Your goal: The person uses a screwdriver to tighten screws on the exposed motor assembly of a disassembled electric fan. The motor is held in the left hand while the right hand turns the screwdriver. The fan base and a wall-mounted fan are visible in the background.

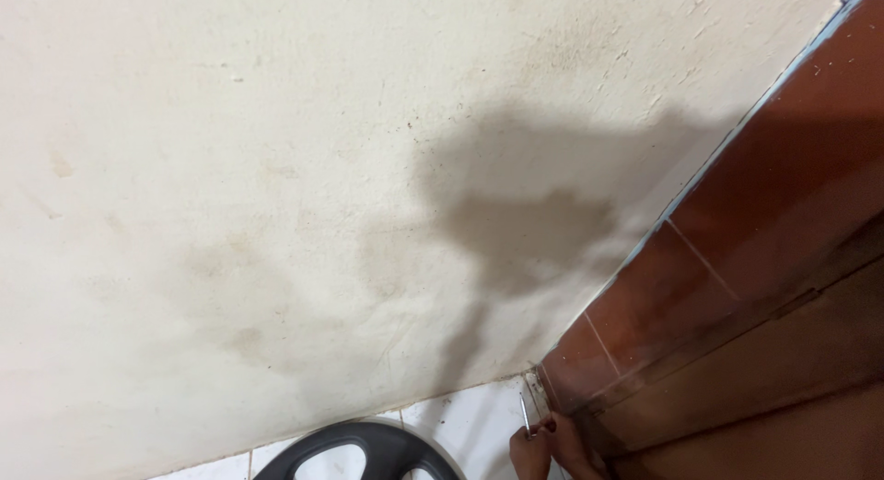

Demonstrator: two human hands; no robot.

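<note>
Metal rod (thin) above hand

Matt, stained plaster wall, glossy white floor tiles, thin shiny metal rod.

We see warm, dim light; a soft dark shadow falls across the wall at centre, edges slightly blurred

Stained cream wall, white floor tiles, reddish-brown tiling at right
</note>
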